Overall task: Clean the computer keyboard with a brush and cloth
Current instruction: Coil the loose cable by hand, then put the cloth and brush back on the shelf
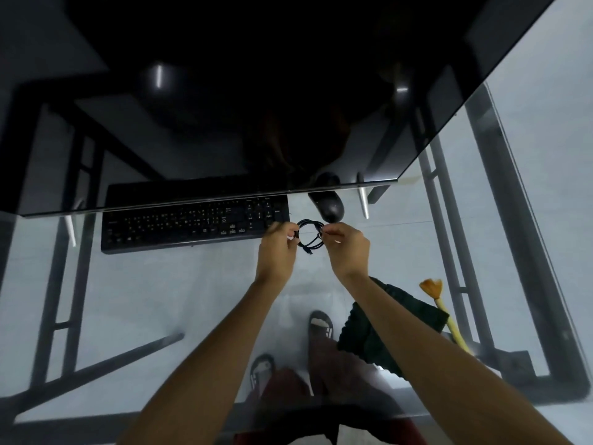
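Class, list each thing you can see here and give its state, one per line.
Black computer keyboard: flat on glass desk.
Black coiled cable: held by both hands.
Left hand: pinching coil.
Right hand: pinching coil.
Dark green cloth: crumpled, untouched.
Yellow-handled brush: lying unused.

No text could be read anywhere. The black keyboard [192, 223], lying just left of the left hand's fingers [282, 231], bore pale key legends, but they were too small and blurred to make out. No brand, number or sign showed legibly.
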